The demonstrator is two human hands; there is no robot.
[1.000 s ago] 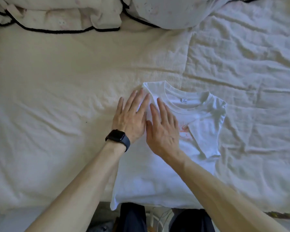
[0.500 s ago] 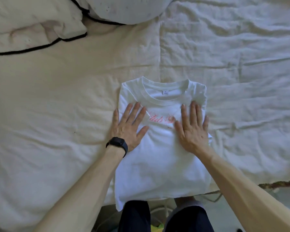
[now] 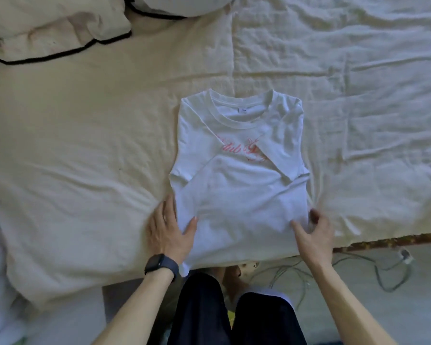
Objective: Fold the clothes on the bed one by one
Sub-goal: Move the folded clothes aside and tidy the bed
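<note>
The white T-shirt lies face up on the bed, at the near edge, collar toward the far side. Both sleeves are folded inward across the pink chest print.

Change: both hands have moved from the chest area down to the lower side edges, near the hem.

- Left hand: fingers extended along the left edge of the shirt, thumb resting on the fabric. It is not clear whether the fingers are under the edge.
- Right hand: fingers curled at the right edge, thumb on top, and it appears to pinch the fabric.

Assessment: the side folds are complete. The hands are probably placed to lift the lower half and fold it toward the collar. Both sides should rise together to keep the sleeves in place.
</note>
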